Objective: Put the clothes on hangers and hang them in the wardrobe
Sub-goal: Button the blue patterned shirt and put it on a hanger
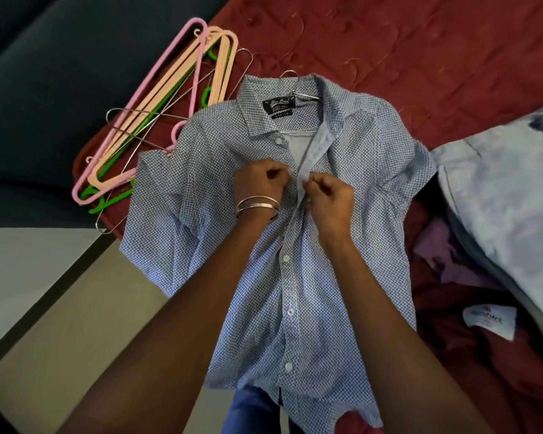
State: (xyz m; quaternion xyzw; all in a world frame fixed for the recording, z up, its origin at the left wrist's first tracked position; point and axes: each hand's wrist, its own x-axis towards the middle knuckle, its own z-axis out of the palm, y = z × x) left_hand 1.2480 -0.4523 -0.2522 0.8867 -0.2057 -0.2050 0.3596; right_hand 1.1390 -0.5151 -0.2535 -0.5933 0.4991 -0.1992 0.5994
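The blue patterned shirt (264,245) lies face up on the dark red bedspread (420,57), collar toward 12 o'clock, hem toward 6 o'clock. A wire hanger (298,89) is already seated inside it; the hook shows above the collar and part of the frame shows through the open neck.

Current step, as judged: fastening an upper button so the shirt cannot slide off the hanger.

- Left hand (259,183): fingers curled, pinching the button-side front edge of the shirt just below the collar. Bangles (257,204) sit at the wrist.
- Right hand (329,195): fingers curled, pinching the buttonhole placket (311,155) at the same level. The two hands are just beside each other, about one on each side of the placket.

Recommended practice:
1. Keep both edges flat against the bed and level, so that the right button meets the right hole.
2. Push the button through edge-first; do not tug the placket toward 6 o'clock, as this may pull the shoulders off the hanger.
3. One or two upper buttons are probably enough; the lower buttons appear closed.

Spare hangers (157,120), pink, peach, green and wire, lie stacked at 10 o'clock. Further clothes (452,277) are heaped at 3 to 4 o'clock beside a pale pillow (508,189). The wardrobe is not in view.
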